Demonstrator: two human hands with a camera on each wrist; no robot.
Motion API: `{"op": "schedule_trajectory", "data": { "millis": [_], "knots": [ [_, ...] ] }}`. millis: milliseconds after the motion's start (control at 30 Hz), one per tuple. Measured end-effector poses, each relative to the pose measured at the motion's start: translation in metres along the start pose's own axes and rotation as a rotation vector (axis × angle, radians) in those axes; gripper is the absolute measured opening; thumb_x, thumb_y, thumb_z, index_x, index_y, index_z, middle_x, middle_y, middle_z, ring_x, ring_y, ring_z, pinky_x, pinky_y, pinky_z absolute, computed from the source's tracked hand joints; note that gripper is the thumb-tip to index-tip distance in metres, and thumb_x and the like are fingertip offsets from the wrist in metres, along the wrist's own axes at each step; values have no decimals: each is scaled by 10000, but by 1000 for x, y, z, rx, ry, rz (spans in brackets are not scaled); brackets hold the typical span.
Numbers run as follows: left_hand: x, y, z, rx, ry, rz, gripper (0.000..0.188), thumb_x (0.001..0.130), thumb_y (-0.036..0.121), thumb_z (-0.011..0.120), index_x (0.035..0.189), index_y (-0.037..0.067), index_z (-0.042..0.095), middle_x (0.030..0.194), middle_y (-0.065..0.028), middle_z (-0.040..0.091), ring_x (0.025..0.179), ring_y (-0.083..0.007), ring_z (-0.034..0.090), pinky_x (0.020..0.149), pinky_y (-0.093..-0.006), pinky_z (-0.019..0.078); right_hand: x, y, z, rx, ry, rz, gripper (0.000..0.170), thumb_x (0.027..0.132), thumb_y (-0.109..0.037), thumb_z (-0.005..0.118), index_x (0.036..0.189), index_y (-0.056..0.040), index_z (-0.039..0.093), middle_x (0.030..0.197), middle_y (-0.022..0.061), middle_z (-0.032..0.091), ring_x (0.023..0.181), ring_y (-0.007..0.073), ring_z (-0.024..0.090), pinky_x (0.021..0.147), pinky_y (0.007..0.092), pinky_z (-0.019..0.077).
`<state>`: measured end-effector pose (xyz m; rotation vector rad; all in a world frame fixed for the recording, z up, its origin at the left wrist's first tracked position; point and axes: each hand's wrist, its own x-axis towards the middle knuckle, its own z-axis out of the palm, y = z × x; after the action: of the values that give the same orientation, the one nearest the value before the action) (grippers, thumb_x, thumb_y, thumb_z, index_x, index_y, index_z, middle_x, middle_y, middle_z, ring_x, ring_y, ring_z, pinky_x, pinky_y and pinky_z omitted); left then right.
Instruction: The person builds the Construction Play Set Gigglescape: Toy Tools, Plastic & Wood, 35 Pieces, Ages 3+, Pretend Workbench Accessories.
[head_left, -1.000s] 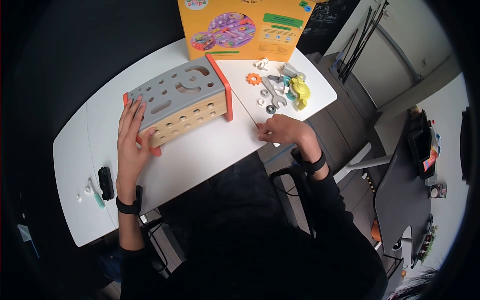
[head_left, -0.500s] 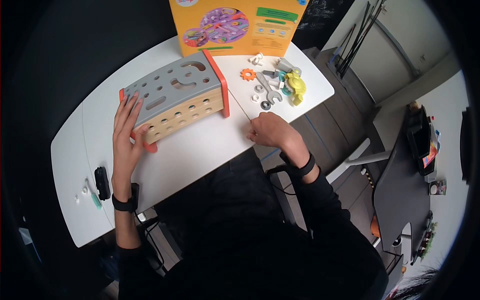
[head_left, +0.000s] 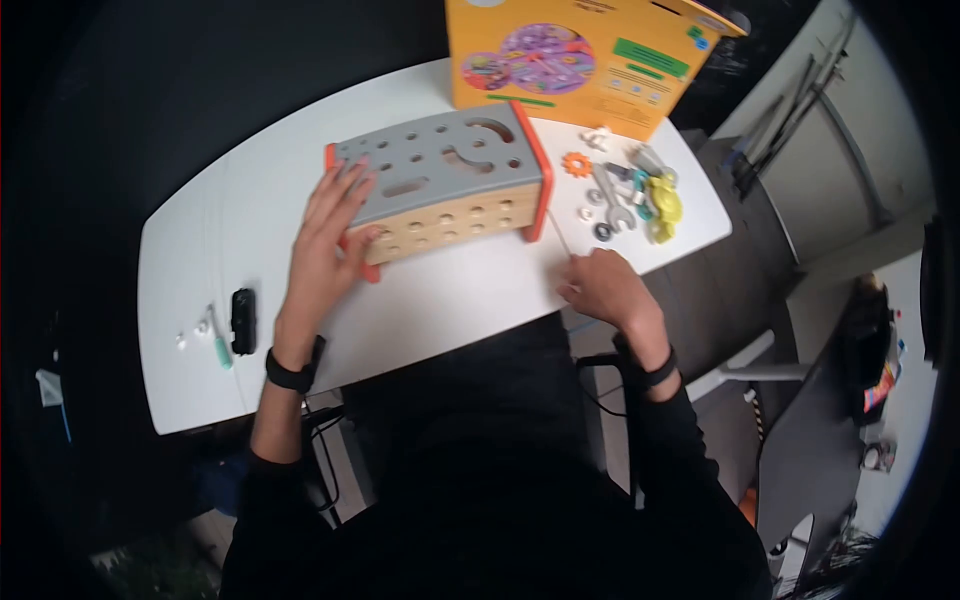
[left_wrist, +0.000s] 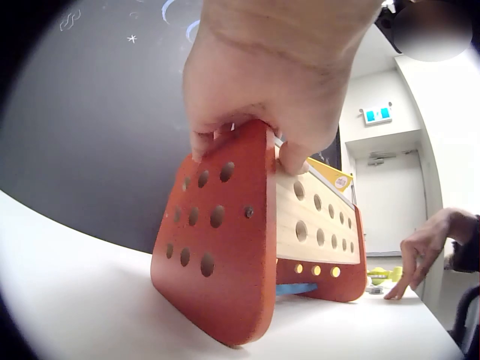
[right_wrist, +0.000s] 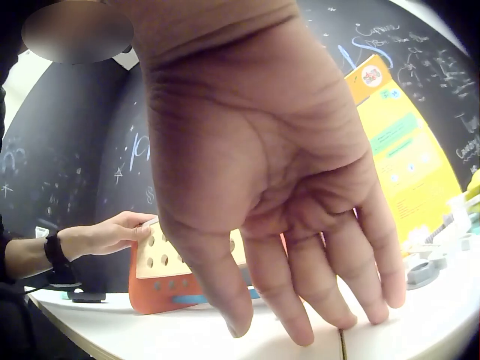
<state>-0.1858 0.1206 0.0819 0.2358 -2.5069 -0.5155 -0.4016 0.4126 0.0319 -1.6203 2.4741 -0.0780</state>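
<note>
A toy workbench (head_left: 435, 215) stands on the white table, with a grey top full of holes and slots, a pale wooden side and red end panels. My left hand (head_left: 330, 225) holds its left end, fingers spread over the top and thumb on the wooden side. In the left wrist view, a fingertip hangs over the red end panel (left_wrist: 217, 232). My right hand (head_left: 610, 288) rests near the table's front edge, holding nothing. Its fingers (right_wrist: 337, 289) point down, relaxed and slightly apart, with tips at the tabletop. Beyond it lie a grey toy wrench (head_left: 614, 205) and dark nut (head_left: 602, 232).
An orange gear (head_left: 577, 165), a yellow toy piece (head_left: 664, 207) and several bolts and nuts lie at the right. A yellow box (head_left: 560, 60) stands behind. On the left are a black case (head_left: 243, 321) and a mint-coloured item (head_left: 222, 352). A seam (head_left: 557, 232) crosses the table.
The head view has swung, so everything on the table sits further right in it now. Left hand stays on the workbench; right hand stays by the seam near the front edge.
</note>
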Motion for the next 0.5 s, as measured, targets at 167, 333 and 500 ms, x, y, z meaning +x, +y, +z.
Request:
{"op": "schedule_trajectory", "data": {
  "millis": [167, 333, 500],
  "knots": [
    [-5, -4, -11, -4, -51, -46, 490, 922, 163, 627, 1403, 103, 553, 1496, -81, 488, 1455, -326, 331, 1192, -472, 262, -3, 8, -1, 42, -62, 61, 183, 870, -207, 663, 842, -36, 720, 844, 168, 694, 754, 357, 662, 744, 444, 529],
    [-9, -7, -8, 5, -19, -31, 518, 884, 101, 632, 1396, 102, 559, 1496, -75, 487, 1456, -322, 329, 1198, -466, 260, -7, 17, 4, 79, 47, -7, 180, 860, -183, 665, 813, -10, 683, 803, 180, 686, 730, 354, 658, 725, 441, 529],
    [-13, -13, -3, 1, -13, -57, 487, 952, 295, 608, 1412, 143, 549, 1508, -67, 473, 1466, -315, 308, 1202, -510, 244, -8, 18, 7, 122, 116, 17, 187, 842, -180, 676, 767, -10, 677, 669, 190, 643, 708, 365, 653, 696, 448, 525]
  ]
}}
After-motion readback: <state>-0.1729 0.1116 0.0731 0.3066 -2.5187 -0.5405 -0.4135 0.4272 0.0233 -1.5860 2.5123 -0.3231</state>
